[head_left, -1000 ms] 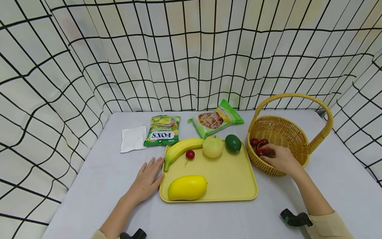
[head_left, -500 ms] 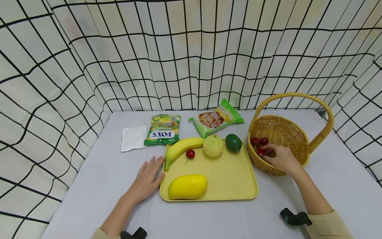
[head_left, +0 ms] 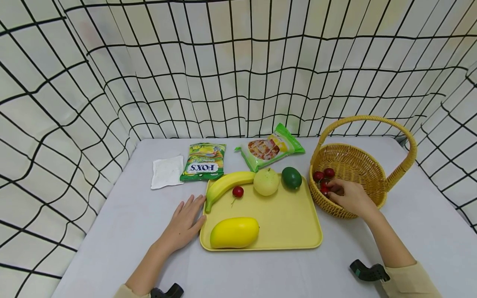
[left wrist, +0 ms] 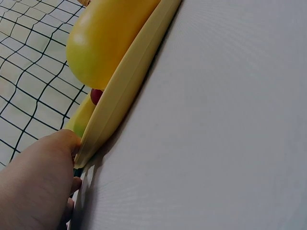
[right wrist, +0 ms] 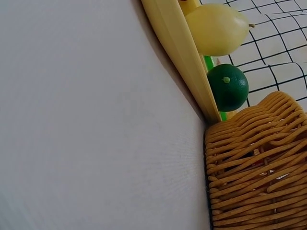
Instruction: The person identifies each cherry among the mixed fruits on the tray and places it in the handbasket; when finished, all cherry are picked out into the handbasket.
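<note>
In the head view my left hand (head_left: 183, 225) lies with fingers spread on the table, thumb and fingertips at the left rim of a yellow tray (head_left: 283, 219). On the tray are a banana (head_left: 227, 185), a cherry (head_left: 237, 191), a pale green pear (head_left: 266, 182), a dark green lime (head_left: 291, 178) and a mango (head_left: 234, 232). My right hand (head_left: 352, 196) reaches into a wicker basket (head_left: 367, 167), thumb and fingers curled on a red cherry (head_left: 324, 191). More cherries (head_left: 318, 176) lie beside it. In the right wrist view the basket wall (right wrist: 259, 177) hides that hand.
Behind the tray lie a green FOX'S candy bag (head_left: 203, 162), a green snack packet (head_left: 269, 150) and a white square packet (head_left: 167, 172). The basket's tall handle (head_left: 367, 118) arches over it. Black netting (head_left: 238, 74) on white walls surrounds the table.
One cherry at the back of the cluster in the basket has shifted slightly away from my right hand's fingers. Both hands stay in nearly the same place.
</note>
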A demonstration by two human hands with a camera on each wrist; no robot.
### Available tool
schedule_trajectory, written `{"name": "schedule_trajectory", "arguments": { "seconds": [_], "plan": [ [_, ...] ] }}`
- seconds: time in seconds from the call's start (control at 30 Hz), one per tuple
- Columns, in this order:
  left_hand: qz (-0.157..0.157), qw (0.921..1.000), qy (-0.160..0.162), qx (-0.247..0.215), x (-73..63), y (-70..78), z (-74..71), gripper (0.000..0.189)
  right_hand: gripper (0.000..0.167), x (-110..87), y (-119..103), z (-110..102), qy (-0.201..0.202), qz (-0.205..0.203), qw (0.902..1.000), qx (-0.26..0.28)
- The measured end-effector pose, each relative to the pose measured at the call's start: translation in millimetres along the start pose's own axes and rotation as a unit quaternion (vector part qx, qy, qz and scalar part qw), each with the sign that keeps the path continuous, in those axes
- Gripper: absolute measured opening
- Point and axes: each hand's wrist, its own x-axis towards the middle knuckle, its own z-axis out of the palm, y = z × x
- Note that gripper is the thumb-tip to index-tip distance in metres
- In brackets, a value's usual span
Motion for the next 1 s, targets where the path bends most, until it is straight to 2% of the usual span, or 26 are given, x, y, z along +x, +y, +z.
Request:
{"name": "schedule_trajectory", "arguments": {
  "seconds": [0.43, 0.7, 1.0],
  "plan": [
    [0.0, 1.0, 0.002, 0.0, -1.4, 0.3, 0.3, 0.059, 0.019, -1.8, -2.8, 1.8, 0.044, -0.01, 0.9989, -0.009],
    [0.004, 1.0, 0.005, -0.002, -1.9, -0.4, 1.0, 0.058, 0.018, -3.5, -14.9, 5.3, 0.079, -0.036, 0.9962, 0.003],
    [0.008, 0.9999, 0.011, 0.0, -2.9, -0.1, 0.9, 0.057, 0.018, -5.0, -26.8, 6.7, 0.099, -0.056, 0.9935, 0.007]
  ]
}}
